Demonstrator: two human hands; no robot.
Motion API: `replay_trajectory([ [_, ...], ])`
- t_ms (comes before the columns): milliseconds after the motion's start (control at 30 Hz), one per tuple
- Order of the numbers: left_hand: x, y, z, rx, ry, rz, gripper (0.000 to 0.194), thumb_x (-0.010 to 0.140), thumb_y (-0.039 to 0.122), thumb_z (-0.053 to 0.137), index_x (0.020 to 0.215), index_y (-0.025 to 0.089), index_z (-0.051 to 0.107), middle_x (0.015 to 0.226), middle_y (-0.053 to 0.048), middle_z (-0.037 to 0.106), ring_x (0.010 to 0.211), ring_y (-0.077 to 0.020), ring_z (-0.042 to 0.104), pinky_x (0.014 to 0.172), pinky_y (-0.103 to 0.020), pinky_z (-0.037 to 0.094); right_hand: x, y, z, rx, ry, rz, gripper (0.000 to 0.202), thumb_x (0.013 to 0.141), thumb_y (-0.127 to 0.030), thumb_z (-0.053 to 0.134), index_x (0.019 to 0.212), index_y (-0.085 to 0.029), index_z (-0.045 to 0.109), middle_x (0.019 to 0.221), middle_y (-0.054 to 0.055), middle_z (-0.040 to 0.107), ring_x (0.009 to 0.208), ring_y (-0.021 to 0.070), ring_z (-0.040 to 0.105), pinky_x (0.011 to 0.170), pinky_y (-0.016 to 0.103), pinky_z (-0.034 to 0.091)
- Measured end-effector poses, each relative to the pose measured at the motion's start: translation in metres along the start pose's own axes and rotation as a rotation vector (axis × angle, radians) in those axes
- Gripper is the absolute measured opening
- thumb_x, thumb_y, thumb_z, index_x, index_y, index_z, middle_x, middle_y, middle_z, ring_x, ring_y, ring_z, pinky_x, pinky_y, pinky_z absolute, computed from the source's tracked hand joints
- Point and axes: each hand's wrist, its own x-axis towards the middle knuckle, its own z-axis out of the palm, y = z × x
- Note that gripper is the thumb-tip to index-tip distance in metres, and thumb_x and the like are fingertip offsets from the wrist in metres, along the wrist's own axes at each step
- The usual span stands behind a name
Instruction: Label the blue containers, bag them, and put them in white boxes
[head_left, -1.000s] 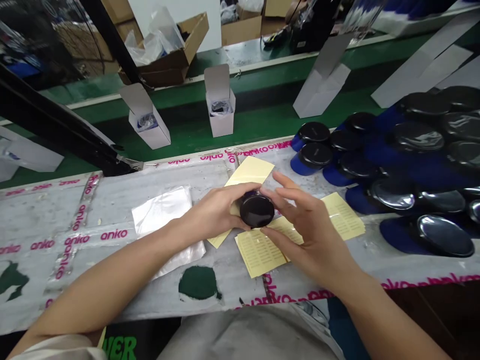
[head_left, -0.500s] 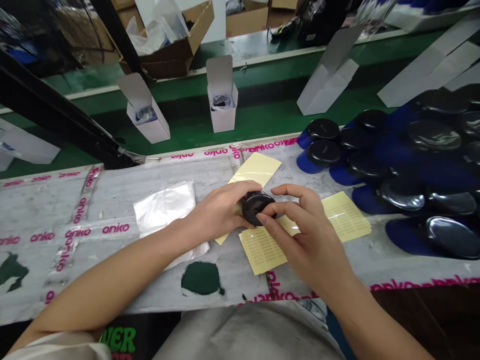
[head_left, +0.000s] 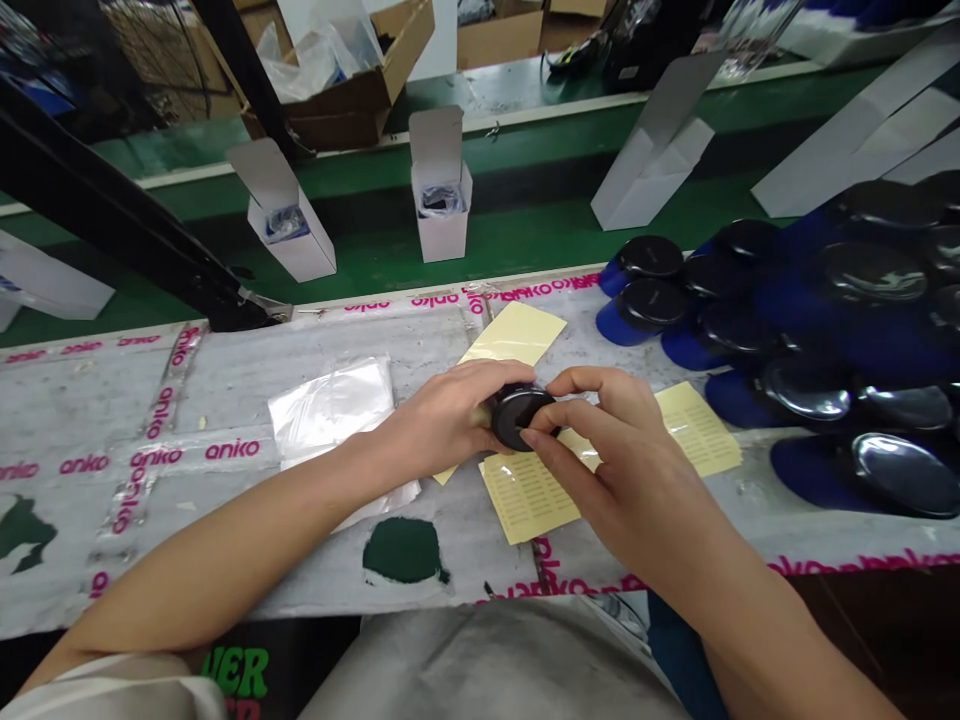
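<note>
At the far left a white box [head_left: 56, 280] leans on the green bench [head_left: 367, 240], and a black post [head_left: 135, 215] slants down to the edge of the grey-covered table [head_left: 247, 390]. Right of the post stands an open white carton [head_left: 300, 245] with something in clear plastic inside. On the table lie clear plastic bags [head_left: 334, 400], partly under the left forearm. The left hand [head_left: 442, 420] grips a container [head_left: 517, 412] from its left side, thumb below and fingers above; the container is held over the middle of the table, its round black end facing up toward the camera. Yellow label sheets [head_left: 529, 500] lie beneath and around it (the print is too small to read). The right hand [head_left: 637, 460] has its thumb and fingertips close together at the black end; I cannot tell whether they pinch anything. Beyond it, a tall open box [head_left: 645, 185] tilts on the bench, and at the far right blue containers [head_left: 637, 312] with shiny black ends crowd together, some stacked on others.
</note>
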Motion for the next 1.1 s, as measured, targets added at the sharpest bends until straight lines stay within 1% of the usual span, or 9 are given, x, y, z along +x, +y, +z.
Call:
replay_trajectory([
  [200, -0.0006, 0.0010, 0.0000, -0.008, -0.004, 0.005, 0.050, 0.082, 0.020, 0.078, 0.128, 0.027, 0.057, 0.130, -0.006, 0.068, 0.123, -0.0252, 0.063, 0.103, -0.042, 0.050, 0.0003, -0.0014, 0.0023, -0.027, 0.018, -0.012, 0.010, 0.096, -0.020, 0.055, 0.089, -0.024, 0.060, 0.108, 0.009, 0.056, 0.108, 0.0279, 0.055, 0.084, 0.046, 0.050],
  [333, -0.0011, -0.0004, 0.0002, -0.005, 0.002, 0.012, 0.052, 0.082, 0.019, 0.079, 0.128, 0.026, 0.056, 0.131, -0.007, 0.068, 0.123, -0.0251, 0.063, 0.103, -0.041, 0.050, 0.0010, -0.0030, 0.0040, -0.014, 0.034, -0.006, 0.011, 0.095, -0.018, 0.055, 0.087, -0.023, 0.060, 0.108, 0.009, 0.056, 0.106, 0.0267, 0.055, 0.084, 0.044, 0.051],
  [467, -0.0014, -0.0012, 0.0000, -0.007, -0.003, 0.014, 0.054, 0.081, 0.015, 0.079, 0.128, 0.023, 0.055, 0.132, -0.009, 0.067, 0.124, -0.0253, 0.062, 0.103, -0.041, 0.050, 0.0011, -0.0046, 0.0040, 0.028, 0.020, 0.026, 0.012, 0.095, -0.016, 0.054, 0.087, -0.022, 0.060, 0.108, 0.010, 0.055, 0.106, 0.0256, 0.055, 0.082, 0.041, 0.054],
  [633, -0.0017, -0.0014, 0.0001, -0.015, -0.006, 0.003, 0.055, 0.080, 0.013, 0.078, 0.129, 0.026, 0.055, 0.134, -0.008, 0.066, 0.126, -0.0256, 0.061, 0.106, -0.043, 0.049, 0.0022, -0.0057, 0.0023, 0.065, 0.015, 0.045, 0.013, 0.096, -0.015, 0.053, 0.087, -0.023, 0.059, 0.105, 0.008, 0.054, 0.101, 0.0233, 0.056, 0.082, 0.041, 0.054],
  [767, -0.0027, -0.0018, 0.0002, -0.009, -0.002, -0.003, 0.056, 0.080, 0.014, 0.078, 0.130, 0.027, 0.055, 0.135, -0.007, 0.066, 0.127, -0.0261, 0.061, 0.106, -0.044, 0.050, 0.0033, -0.0065, 0.0017, 0.066, 0.013, 0.046, 0.013, 0.096, -0.015, 0.053, 0.086, -0.023, 0.059, 0.104, 0.008, 0.055, 0.099, 0.0229, 0.057, 0.078, 0.039, 0.054],
  [967, -0.0037, -0.0012, 0.0000, 0.003, -0.003, -0.002, 0.054, 0.082, 0.015, 0.075, 0.131, 0.027, 0.055, 0.136, -0.007, 0.065, 0.127, -0.0256, 0.061, 0.107, -0.043, 0.050, 0.0033, -0.0075, 0.0041, 0.055, 0.044, 0.043, 0.014, 0.095, -0.014, 0.052, 0.086, -0.024, 0.056, 0.103, 0.008, 0.054, 0.096, 0.0222, 0.059, 0.075, 0.038, 0.054],
  [1100, -0.0037, 0.0008, -0.0001, 0.021, -0.015, 0.023, 0.052, 0.085, 0.014, 0.071, 0.132, 0.028, 0.054, 0.136, -0.007, 0.065, 0.128, -0.0258, 0.061, 0.108, -0.045, 0.049, 0.0034, -0.0098, 0.0057, 0.029, 0.056, 0.043, 0.015, 0.093, -0.013, 0.053, 0.084, -0.024, 0.054, 0.101, 0.007, 0.056, 0.094, 0.0223, 0.060, 0.071, 0.036, 0.053],
])
